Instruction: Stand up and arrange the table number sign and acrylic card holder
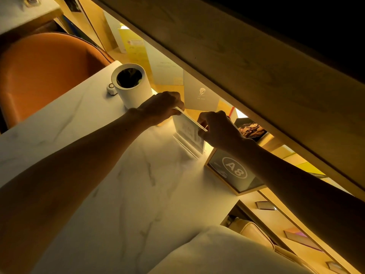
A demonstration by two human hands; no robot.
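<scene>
Dim, amber-lit marble worktop point(122, 190) beside a shelf. Both hands pinching top edge of upright acrylic card holder point(188, 133): left hand point(160, 109), right hand point(219, 129), fingers closed on it. Framed table number sign point(235, 171) just beside, tilted, near worktop's edge.

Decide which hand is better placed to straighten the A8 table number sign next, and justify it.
Right hand, probably. It pinches the acrylic card holder at the end nearest the A8 sign, which stands directly below that wrist. The left hand grips the far end, beside the white cup.
</scene>
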